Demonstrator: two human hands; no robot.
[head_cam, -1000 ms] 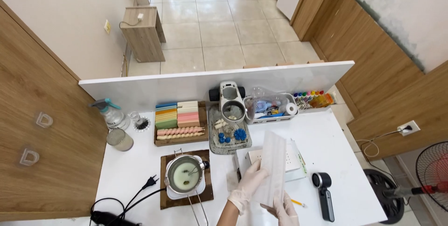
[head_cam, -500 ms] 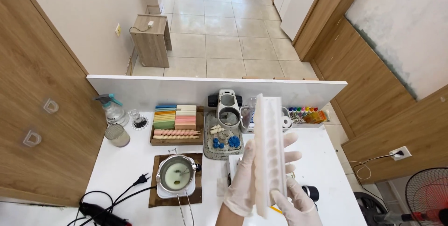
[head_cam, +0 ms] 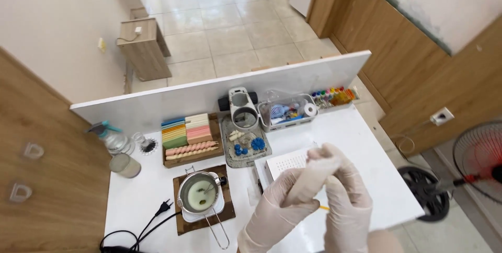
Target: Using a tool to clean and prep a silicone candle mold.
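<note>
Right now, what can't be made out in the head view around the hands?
- What the left hand and right hand grip: the gloved fingers cover it.
- White perforated sheet: its near part is hidden behind the hands.
- Clear box: contents too small to tell.
- Black cable: cut off by the bottom edge.
- Fan: cut off by the right edge.
</note>
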